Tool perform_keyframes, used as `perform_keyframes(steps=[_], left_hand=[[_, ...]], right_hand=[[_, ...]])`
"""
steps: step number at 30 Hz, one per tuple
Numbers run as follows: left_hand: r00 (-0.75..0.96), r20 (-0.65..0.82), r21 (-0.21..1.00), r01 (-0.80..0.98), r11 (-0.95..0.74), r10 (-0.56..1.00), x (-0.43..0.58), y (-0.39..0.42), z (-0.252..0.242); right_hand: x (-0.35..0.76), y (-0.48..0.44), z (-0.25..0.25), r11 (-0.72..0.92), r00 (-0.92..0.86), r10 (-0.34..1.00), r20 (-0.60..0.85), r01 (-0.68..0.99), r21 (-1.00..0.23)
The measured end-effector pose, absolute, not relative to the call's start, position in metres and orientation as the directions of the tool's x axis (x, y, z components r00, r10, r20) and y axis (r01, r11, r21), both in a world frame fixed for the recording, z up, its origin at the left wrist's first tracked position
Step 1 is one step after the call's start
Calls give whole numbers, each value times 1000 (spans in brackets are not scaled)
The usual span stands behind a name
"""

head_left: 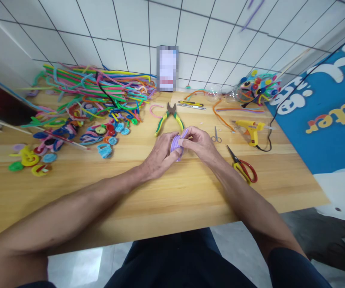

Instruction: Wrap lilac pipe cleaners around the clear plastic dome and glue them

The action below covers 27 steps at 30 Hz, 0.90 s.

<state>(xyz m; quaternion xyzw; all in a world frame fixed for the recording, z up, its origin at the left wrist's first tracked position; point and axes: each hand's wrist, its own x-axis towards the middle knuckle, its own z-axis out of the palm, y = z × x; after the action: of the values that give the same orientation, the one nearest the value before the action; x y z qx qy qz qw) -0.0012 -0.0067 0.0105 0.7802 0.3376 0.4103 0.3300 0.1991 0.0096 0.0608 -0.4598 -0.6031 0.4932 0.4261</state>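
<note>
1. Holding a purple coil [175, 145] over the wooden table [148, 208], the person works with both hands; several turns lie side by side, so the winding looks well along
2. One end [185, 133] sticks up past the turns and seems not yet tucked in; the fingers cover too much to tell what else is left
3. The left hand [159, 156] curls round the coil from its left side, fingers behind and thumb pressed against the lower part
4. The right hand [202, 144] pinches the coil's upper right with thumb and forefinger, close beside the raised end; its other fingers are bent in and partly hidden
5. To the right lie the big scissors [237, 161], then the small scissors [216, 136] and a yellow glue gun [252, 130], all out of the hands
6. Just beyond the hands rest the pliers [170, 108], their jaws pointing away
7. Farther back, a bundle of fuzzy sticks [79, 82] lies to the left, and a phone [167, 70] stands near the tiled wall [130, 40]
</note>
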Motion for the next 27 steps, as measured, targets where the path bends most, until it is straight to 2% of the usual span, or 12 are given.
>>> perform_keyframes(steps=[10, 27], left_hand=[[445, 446, 813, 161, -560, 776, 0, -5, 4], [447, 468, 784, 187, -591, 762, 0, -3, 3]], right_hand=[[200, 10, 61, 100, -219, 973, 68, 136, -986], [201, 11, 61, 108, -210, 975, 76, 144, -984]])
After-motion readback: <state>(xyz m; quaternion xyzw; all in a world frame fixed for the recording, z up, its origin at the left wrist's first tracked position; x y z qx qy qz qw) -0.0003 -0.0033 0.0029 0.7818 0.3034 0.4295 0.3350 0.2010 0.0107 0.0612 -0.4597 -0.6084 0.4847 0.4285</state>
